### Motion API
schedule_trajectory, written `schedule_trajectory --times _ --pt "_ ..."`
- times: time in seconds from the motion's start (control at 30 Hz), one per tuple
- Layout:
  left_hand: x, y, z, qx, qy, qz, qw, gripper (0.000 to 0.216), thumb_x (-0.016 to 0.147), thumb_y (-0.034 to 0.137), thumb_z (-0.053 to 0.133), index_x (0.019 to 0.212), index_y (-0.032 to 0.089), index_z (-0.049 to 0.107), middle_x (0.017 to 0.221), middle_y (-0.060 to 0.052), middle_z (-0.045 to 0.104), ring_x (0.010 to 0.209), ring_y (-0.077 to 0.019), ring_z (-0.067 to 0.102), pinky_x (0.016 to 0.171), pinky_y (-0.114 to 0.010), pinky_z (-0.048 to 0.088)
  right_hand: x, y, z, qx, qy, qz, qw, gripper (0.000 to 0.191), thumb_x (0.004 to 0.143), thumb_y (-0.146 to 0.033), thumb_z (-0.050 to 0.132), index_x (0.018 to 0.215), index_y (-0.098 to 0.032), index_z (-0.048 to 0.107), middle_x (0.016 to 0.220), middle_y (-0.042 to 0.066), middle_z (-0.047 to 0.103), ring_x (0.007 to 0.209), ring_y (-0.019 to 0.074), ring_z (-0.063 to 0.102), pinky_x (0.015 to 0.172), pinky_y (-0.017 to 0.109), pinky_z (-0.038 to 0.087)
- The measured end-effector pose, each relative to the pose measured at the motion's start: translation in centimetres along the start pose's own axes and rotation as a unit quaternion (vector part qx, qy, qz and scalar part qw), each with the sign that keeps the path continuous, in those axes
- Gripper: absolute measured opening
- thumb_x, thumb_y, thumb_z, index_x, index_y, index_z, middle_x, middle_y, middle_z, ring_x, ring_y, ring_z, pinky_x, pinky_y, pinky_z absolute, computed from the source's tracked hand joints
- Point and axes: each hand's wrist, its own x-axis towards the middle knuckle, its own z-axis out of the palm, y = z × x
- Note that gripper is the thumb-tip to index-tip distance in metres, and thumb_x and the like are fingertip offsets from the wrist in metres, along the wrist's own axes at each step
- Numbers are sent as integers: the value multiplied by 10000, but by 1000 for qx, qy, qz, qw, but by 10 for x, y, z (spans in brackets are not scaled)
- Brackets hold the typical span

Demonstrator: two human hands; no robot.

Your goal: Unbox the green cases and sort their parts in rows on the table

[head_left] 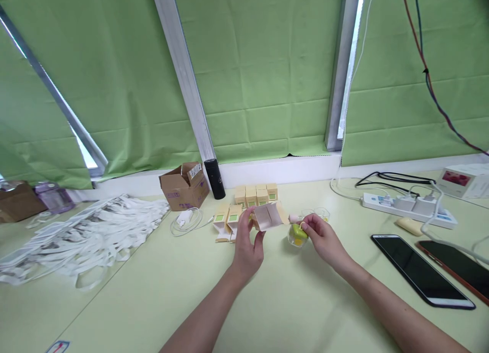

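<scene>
With the left hand bent into a C, holds up a small open cream card box with a pale greyish face, setting thumb and fingers about its left side. With the right hand, pinches a small yellow-green and clear plastic container near its top, just to the right of and lower than the card box. Holds both over the middle of the pale yellow-green bench, toward its far edge; cannot tell if resting the container on it.

Expect little weight in either. Treat the card as thin and springy, likely to crease or crush under a hard squeeze; best taken by the folded side edges, clear of the flap sticking out to the right. Reckon on stiffer, smoother plastic walls, perhaps slippery and easily scratched; better gripped across the green part than hung from the top, to limit swinging.

Slants both forearms inward from the near side, angling the left more steeply and laying the right flatter, with its back of hand turned up.
</scene>
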Motion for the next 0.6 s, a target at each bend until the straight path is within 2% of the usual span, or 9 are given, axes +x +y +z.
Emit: schedule_trajectory --times 0.07,0.13,0.2,0.3,0.37,0.47,0.53,0.6 --pt "2 4 2 -67 6 -47 997 590 1058 372 496 1590 314 248 1587 -154 397 1468 -276 439 1177 -493 443 -2 8 3 -52 -24 -9 998 390 954 -619 531 873 -238 539 864 33 665 777 210 597 693 332 451" --pt "6 9 2 -162 12 -117 980 658 1033 438 552 1597 309 238 1551 -160 473 1414 -290 513 1159 -473 455 -6 12 6 -96 -45 -14 994 352 990 -578 476 889 -244 522 912 46 684 799 217 603 713 340 449" --pt "12 12 1 -273 20 -204 940 718 989 486 627 1587 300 274 1473 -148 575 1369 -303 565 1140 -454 467 -9 12 9 -127 -62 -18 990 337 1009 -558 437 891 -250 507 933 53 699 799 221 605 717 342 445" --pt "18 11 1 -410 36 -305 859 688 929 500 715 1500 294 392 1400 -118 646 1304 -305 623 1095 -474 503 -13 10 12 -158 -78 -28 984 323 1028 -533 398 891 -257 493 899 42 693 767 216 590 695 333 426" --pt "19 10 1 -462 29 -332 822 621 929 478 720 1437 267 431 1333 -128 688 1182 -302 699 1040 -509 534 -14 7 13 -178 -82 -33 980 309 1035 -512 385 894 -260 497 857 29 679 746 214 578 681 329 414" --pt "18 13 1 -493 -4 -343 799 556 972 452 666 1416 214 433 1165 -152 760 954 -283 772 978 -514 553 -15 4 12 -193 -88 -31 977 288 1030 -496 402 947 -261 549 890 33 695 785 229 608 711 347 442" --pt "19 17 1 -504 -17 -348 790 540 993 439 632 1429 187 438 1111 -161 776 882 -273 779 955 -493 560 -14 2 10 -196 -74 -34 977 279 1010 -500 457 1036 -264 605 1055 61 724 950 264 648 809 384 480" --pt "20 22 1 -511 -24 -354 783 530 1001 421 618 1438 169 455 1128 -178 772 870 -269 778 940 -474 567 -13 -2 8 -193 -42 -53 979 299 985 -509 514 1117 -275 646 1227 77 708 1161 302 616 945 433 475"
